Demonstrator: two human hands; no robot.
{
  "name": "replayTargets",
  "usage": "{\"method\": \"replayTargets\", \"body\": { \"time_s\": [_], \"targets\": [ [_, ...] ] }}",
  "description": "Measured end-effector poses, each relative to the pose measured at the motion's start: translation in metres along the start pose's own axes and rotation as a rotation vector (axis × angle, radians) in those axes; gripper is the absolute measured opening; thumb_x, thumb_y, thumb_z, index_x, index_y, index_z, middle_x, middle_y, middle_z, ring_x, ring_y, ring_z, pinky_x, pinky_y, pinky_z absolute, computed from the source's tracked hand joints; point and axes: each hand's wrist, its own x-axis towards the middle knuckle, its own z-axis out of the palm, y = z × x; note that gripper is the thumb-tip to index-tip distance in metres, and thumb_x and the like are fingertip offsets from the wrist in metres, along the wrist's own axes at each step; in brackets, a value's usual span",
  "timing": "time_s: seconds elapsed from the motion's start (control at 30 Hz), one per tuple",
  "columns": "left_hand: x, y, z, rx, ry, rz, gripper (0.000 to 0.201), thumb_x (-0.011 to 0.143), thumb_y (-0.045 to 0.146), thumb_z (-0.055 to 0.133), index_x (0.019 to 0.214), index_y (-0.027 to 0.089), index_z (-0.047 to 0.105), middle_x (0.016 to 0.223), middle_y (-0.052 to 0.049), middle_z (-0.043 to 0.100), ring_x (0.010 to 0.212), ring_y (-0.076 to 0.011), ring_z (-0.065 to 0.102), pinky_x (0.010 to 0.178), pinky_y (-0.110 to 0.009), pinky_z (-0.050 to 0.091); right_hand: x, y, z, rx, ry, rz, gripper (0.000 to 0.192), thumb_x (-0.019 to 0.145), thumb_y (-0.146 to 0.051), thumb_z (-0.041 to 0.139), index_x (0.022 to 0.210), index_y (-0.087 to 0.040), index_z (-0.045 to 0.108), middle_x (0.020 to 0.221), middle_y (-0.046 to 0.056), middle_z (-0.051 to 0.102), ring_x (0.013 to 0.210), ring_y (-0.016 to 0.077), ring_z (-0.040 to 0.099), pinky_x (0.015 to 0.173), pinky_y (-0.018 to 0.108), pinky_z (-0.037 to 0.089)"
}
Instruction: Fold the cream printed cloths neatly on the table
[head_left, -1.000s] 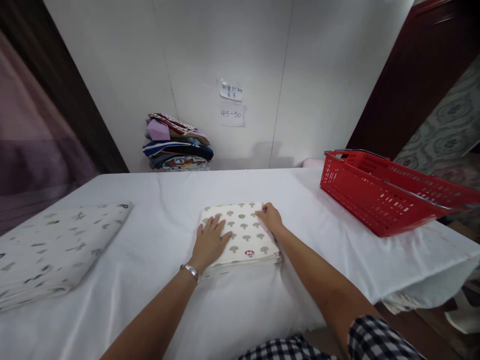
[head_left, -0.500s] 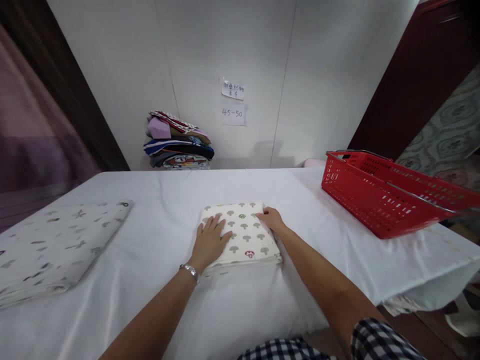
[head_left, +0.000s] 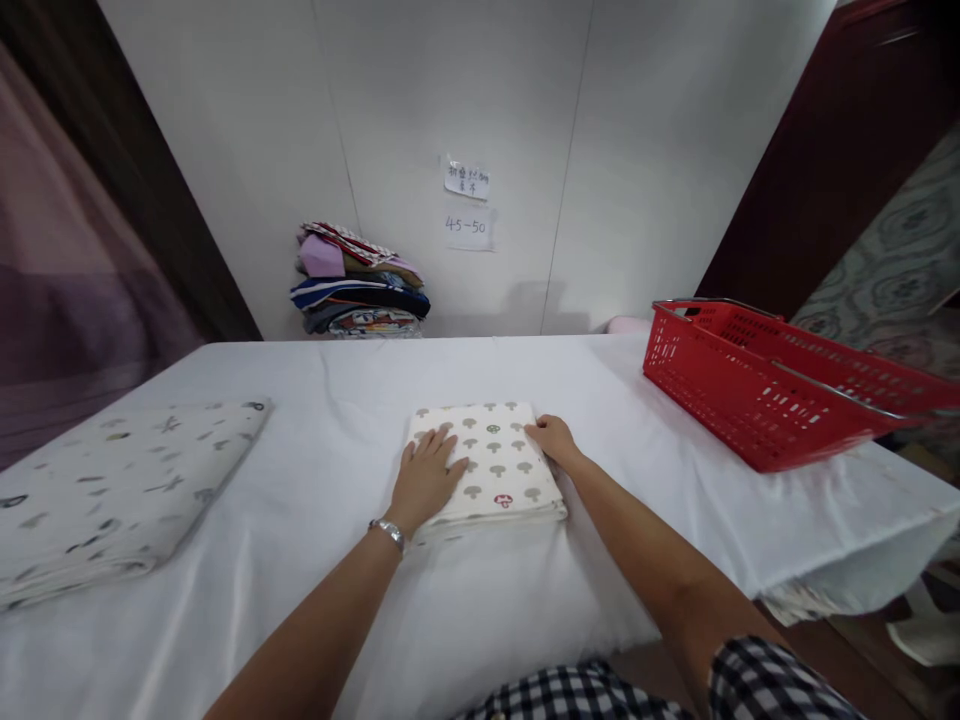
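A folded white cloth printed with grey mushrooms [head_left: 491,460] lies flat in the middle of the table, with one red and one green mushroom among the grey. My left hand [head_left: 429,480] rests on its left side, palm down and fingers spread. At the right edge of the cloth, my right hand [head_left: 553,438] is closed, its fingertips pinching the border; part of those fingers is hidden. A second folded white cloth with a scattered grey print [head_left: 127,490] lies apart on the left.
A white sheet [head_left: 585,375] covers the table. The red plastic basket [head_left: 757,400] with metal handles stands on the right. Near the wall at the back left is a pile of folded fabrics [head_left: 364,285]. Two paper notes [head_left: 469,205] are stuck on the wall.
Both hands stay on the mushroom cloth with almost the same hold. The whole view has shifted very slightly, with the cloth and hands a little further right.
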Motion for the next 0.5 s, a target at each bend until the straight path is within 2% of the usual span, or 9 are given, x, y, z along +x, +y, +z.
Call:
{"method": "replayTargets", "body": {
  "time_s": [0.27,0.5],
  "targets": [
    [0.0,0.0,0.001,-0.021,0.024,0.018,0.051,0.091,0.049,0.032,0.132,0.023,0.046,0.152,-0.003,0.028,0.139,-0.0267,0.023,0.112,-0.051,0.019,-0.021,0.0,-0.007,-0.07,-0.056,0.005,0.024,0.071,-0.04,0.062,0.062,-0.018,0.06,0.065,0.001,0.062,0.062,0.0146,0.053,0.055,0.024,0.031],
    [-0.001,0.0,0.003,-0.047,0.065,0.027,0.047,0.09,0.047,0.036,0.129,0.024,0.049,0.15,-0.004,0.032,0.137,-0.0275,0.027,0.111,-0.052,0.021,-0.031,-0.005,-0.004,-0.134,-0.001,0.003,0.022,0.078,-0.034,0.056,0.064,-0.017,0.061,0.071,0.004,0.065,0.068,0.0161,0.055,0.058,0.024,0.031]
  ]
}}
